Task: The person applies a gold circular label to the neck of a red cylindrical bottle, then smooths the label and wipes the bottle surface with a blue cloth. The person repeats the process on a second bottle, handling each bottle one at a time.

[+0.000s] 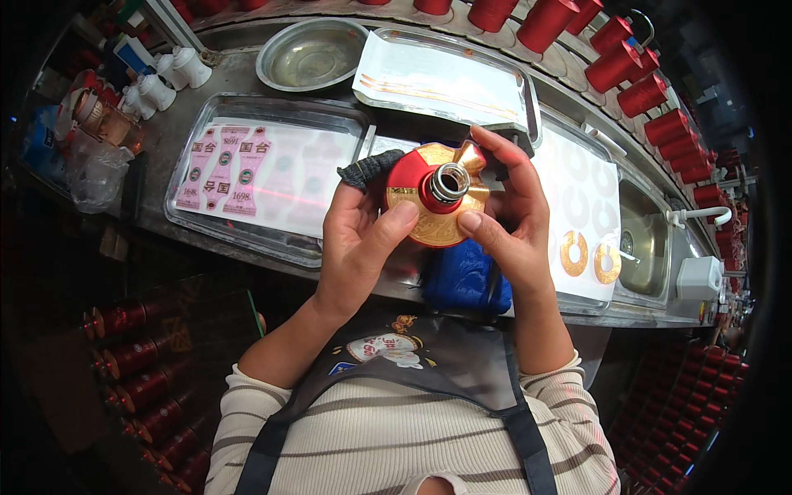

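Note:
Between both hands, at the middle of the view, I hold a red bottle with its open threaded neck turned up toward me. A gold ring-shaped decal lies around its shoulder; at the right side it is wrinkled and stands up from the surface. My left hand is closed round the bottle's left side, thumb on the shoulder. A dark knitted cover wraps one of its fingers. My right hand grips the right side, with its thumb pressed on the gold decal and its forefinger raised beside the wrinkled part. The bottle's lower body is hidden.
A tray at left holds a sheet of pink labels. Behind are a metal basin and a tray with white paper. A blue cloth lies below my hands. Right: a sheet with gold rings, a sink, red bottles.

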`<state>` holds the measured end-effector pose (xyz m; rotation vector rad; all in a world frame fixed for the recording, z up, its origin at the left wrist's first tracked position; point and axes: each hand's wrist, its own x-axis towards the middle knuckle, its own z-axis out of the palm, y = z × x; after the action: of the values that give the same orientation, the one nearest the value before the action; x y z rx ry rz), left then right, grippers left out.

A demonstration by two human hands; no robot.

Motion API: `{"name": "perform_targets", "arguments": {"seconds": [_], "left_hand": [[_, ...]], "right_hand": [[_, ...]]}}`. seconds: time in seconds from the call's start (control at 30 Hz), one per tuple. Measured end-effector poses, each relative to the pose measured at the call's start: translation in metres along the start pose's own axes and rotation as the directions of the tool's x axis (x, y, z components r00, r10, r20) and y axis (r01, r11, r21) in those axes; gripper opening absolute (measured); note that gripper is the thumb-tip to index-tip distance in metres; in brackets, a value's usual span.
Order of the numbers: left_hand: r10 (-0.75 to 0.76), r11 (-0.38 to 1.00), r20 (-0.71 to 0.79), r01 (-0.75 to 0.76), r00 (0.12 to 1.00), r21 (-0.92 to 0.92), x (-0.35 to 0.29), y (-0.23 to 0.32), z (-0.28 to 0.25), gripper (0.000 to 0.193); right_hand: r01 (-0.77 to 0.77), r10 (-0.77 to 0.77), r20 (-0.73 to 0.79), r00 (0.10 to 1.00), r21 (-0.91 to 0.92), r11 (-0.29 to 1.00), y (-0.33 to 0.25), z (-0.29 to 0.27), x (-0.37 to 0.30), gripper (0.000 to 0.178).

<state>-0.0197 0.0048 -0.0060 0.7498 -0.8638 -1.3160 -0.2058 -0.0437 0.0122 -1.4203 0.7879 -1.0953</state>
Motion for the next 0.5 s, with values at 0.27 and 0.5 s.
{"name": "perform_targets", "arguments": {"seconds": [0.27, 0.5], "left_hand": [[0.416, 0.778, 0.116, -0.419, 0.902, 0.468, -0.029, -0.025, -0.014, 0.070], [0.451, 0.547, 0.296, -0.523, 0.842, 0.654, -0.001, -0.025, -0.039, 0.060]], "right_hand": [[0.026, -0.026, -0.002, 1.000, -0.062, 0.998, 0.000, 0.002, 0.000, 0.072], [0.068, -0.069, -0.003, 0.998, -0.133, 0.989, -0.003, 0.002, 0.000, 0.073]]}}
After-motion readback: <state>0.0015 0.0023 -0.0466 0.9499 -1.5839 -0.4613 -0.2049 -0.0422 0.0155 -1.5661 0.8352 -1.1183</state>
